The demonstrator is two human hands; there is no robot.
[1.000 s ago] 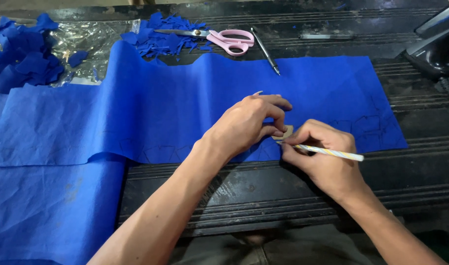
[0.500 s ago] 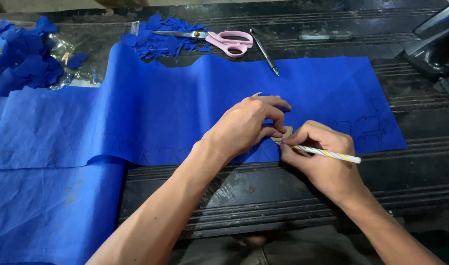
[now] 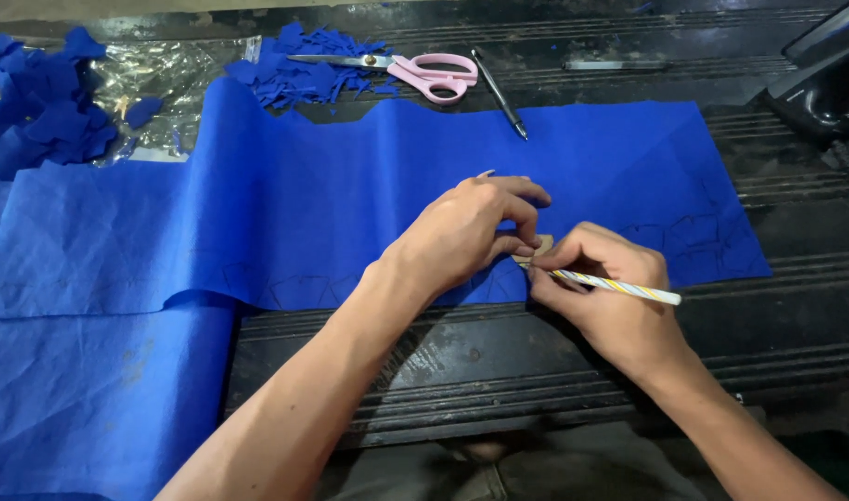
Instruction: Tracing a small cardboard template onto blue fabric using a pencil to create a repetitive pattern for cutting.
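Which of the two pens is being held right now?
The white striped pen, gripped in the right hand at the blue fabric's edge. The dark pen lies untouched beside the pink scissors.

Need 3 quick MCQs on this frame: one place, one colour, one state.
1. Where do the scissors lie?
A. beyond the blue cloth's far edge
B. in the left hand
C. on the person's lap

2. What colour are the scissor handles?
A. green
B. pink
C. black

3. What does the right hand hold?
A. nothing
B. scissors
C. a striped pencil

Key: 1 A, they rest by the blue scraps past the blue cloth; 2 B, both loops are pink; 3 C, the striped pencil is gripped beside the left hand.
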